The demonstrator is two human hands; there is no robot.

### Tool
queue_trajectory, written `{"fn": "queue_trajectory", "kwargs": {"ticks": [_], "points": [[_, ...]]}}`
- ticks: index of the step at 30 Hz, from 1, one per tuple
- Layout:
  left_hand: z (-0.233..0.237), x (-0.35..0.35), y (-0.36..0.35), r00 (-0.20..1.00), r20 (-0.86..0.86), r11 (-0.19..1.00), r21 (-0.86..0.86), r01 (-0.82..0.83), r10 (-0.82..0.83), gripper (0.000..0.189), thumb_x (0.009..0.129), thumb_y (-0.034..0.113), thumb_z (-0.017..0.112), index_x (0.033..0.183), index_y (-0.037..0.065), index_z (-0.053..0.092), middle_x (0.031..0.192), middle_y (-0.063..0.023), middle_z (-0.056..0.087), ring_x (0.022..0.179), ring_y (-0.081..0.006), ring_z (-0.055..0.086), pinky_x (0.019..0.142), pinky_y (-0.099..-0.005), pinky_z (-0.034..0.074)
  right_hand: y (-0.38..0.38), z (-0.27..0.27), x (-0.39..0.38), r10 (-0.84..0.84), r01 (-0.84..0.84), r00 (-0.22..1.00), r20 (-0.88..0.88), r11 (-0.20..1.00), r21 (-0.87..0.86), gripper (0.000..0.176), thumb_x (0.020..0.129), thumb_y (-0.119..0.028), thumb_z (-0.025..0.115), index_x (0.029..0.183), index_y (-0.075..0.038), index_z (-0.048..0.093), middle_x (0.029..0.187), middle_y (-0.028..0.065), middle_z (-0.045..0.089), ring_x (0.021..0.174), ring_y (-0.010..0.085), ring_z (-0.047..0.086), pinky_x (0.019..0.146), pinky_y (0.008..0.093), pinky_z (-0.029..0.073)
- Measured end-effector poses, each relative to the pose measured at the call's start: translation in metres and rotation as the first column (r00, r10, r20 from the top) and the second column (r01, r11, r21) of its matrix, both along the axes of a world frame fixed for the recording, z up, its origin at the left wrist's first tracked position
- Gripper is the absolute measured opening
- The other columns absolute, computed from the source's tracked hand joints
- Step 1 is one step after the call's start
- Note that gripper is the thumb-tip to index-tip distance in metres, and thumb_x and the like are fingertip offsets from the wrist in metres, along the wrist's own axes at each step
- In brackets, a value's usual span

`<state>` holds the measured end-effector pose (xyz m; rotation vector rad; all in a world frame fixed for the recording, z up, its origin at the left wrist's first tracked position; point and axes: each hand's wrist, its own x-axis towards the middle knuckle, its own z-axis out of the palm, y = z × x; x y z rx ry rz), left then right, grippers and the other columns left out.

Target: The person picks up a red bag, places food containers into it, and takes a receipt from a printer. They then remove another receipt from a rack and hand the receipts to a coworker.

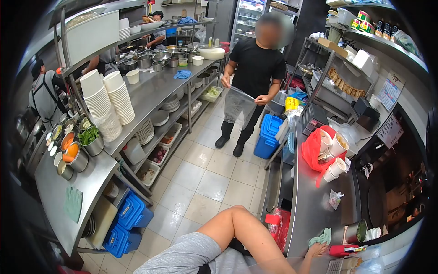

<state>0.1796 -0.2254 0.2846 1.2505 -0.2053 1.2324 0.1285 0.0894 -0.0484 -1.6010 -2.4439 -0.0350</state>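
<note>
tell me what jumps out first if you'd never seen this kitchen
A person in black stands mid-aisle stretching a clear plastic bag. Tall stacks of white bowls stand on the steel counter on the left, and a red bag with paper cups sits on the right counter.

Right hand (315,250) rests on the counter (310,201) beside a cloth (321,237) (cups (335,150) stand farther back)
</note>
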Motion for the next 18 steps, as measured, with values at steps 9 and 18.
{"fn": "queue_trajectory", "kwargs": {"ticks": [9, 18], "points": [[-0.0013, 0.0004, 0.0033, 1.000, -0.001, 1.000, 0.002, 0.010, -0.010, 0.057, 0.096, 0.044, 0.028, 0.102, -0.004, 0.059, 0.112, -0.0137, 0.055, 0.112, -0.0259, 0.047, 0.097, -0.0360, 0.035, -0.0049, 0.0056, -0.0001, -0.009, 0.009, 1.000, -0.005, 1.000, -0.008, 0.052, 0.087, -0.026, 0.043, 0.137, -0.020, 0.032, 0.143, 0.0061, 0.030, 0.132, 0.0228, 0.028, 0.102, 0.0543, 0.024], [-0.0034, -0.0017, 0.0045, 1.000, 0.012, 1.000, -0.001, 0.018, -0.018, 0.058, 0.097, 0.044, 0.027, 0.101, -0.005, 0.059, 0.111, -0.0137, 0.055, 0.111, -0.0257, 0.048, 0.096, -0.0357, 0.036, -0.0014, 0.0004, 0.0000, -0.010, 0.010, 1.000, -0.003, 1.000, 0.004, 0.051, 0.087, -0.026, 0.043, 0.136, -0.020, 0.033, 0.143, 0.0060, 0.031, 0.132, 0.0226, 0.028, 0.102, 0.0510, 0.025]]}}
